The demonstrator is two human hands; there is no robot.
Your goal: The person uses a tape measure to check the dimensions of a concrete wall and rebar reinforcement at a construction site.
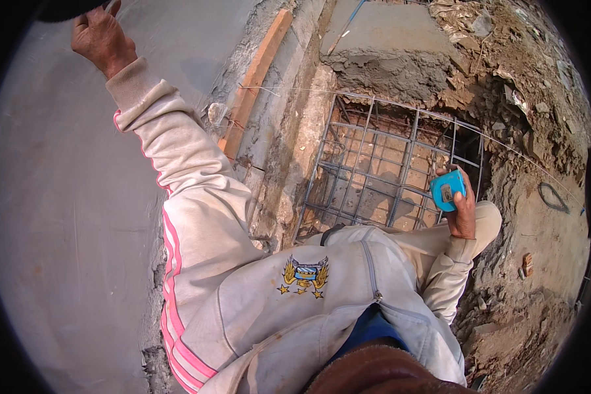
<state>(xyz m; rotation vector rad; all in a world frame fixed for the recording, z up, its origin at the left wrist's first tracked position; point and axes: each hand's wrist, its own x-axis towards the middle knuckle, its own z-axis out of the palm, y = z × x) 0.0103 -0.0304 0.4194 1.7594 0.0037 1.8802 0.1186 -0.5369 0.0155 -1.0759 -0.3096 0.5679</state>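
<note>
My right hand (465,209) is closed round a blue tape measure (448,190) with a dark patch on its side. It is held over the right part of a steel rebar cage (374,164) set in a pit, close to my bent knee. No drawn-out blade can be made out. My left arm stretches to the upper left over a smooth grey concrete surface (79,197). There my left hand (104,41) has its fingers curled beside a dark rounded thing (64,8), cut off by the picture's edge; what the fingers hold is hidden.
A wooden batten (256,82) lies along the slab's rough edge, with thin wire round it. A string (400,102) crosses above the cage. Beyond the pit is a grey concrete block (391,39). Broken earth (538,230) with a dark wire loop (553,197) borders the right.
</note>
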